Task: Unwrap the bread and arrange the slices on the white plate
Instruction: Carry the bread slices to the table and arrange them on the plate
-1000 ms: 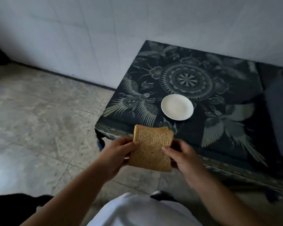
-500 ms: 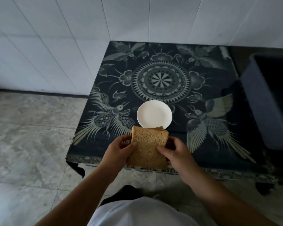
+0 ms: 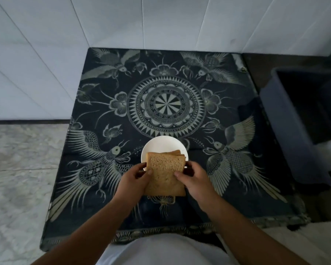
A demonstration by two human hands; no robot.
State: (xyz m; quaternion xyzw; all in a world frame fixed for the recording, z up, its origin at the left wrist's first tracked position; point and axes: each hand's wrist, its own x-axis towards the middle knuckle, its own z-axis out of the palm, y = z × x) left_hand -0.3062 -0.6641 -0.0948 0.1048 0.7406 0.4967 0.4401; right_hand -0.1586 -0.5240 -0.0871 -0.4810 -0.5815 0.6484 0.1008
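Bread slices [image 3: 164, 175], a small stack already free of any wrapper, sit pinched between your two hands above the near part of the patterned tabletop [image 3: 103, 104]. Your left hand [image 3: 134, 178] closes on the stack's left edge, thumb on the top face; your right hand [image 3: 193, 178] closes on the right edge the same way, with the other fingers hidden underneath. The stack's long axis runs straight away from you, and its far end already overlaps the near rim of the white plate [image 3: 161, 145]. That is the relation the next move likely turns on: the plate lies directly ahead of both hands, on the line of the stack's length, neither hand noticeably nearer than the other. Whether the far edge touches the plate or hovers over it cannot be told from this view. At least two more slices peek out fanned behind the top one. Judged from this, a short forward push and lowering would seat the bread, after which the slices remain to be spread out.
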